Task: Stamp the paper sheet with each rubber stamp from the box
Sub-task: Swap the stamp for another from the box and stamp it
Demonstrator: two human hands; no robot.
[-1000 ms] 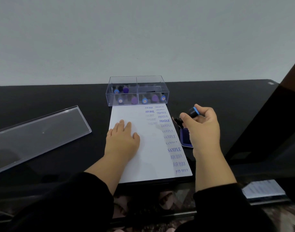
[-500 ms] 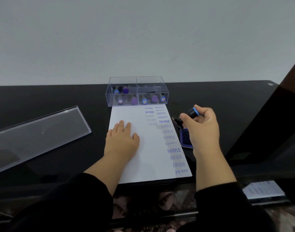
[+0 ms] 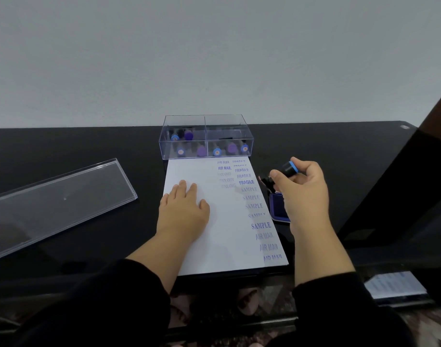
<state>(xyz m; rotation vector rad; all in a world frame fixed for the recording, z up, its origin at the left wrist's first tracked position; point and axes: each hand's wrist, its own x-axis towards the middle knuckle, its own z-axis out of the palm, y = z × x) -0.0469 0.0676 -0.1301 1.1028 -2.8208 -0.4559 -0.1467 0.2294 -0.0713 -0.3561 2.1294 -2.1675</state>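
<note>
Stamp in right hand, poised over ink pad beside the sheet.

Right hand [image 3: 303,194] has its grip clenched round a blue-banded rubber stamp [image 3: 283,172], tilted above the blue ink pad [image 3: 278,209] just right of the paper sheet [image 3: 229,236]. Left hand [image 3: 183,212] lies flat, fingers released, pinning the sheet. Box [image 3: 206,136] of stamps sits at the sheet's far edge on the black surface [image 3: 327,151]. Advice: level the stamp face, ink evenly, press straight down on bare paper left of the printed columns.

Clear plastic lid [image 3: 57,204] lies flat on black table [image 3: 327,156], left side. Printed sheet [image 3: 394,284] near right, below table edge. Pale wall [image 3: 214,58] far.
</note>
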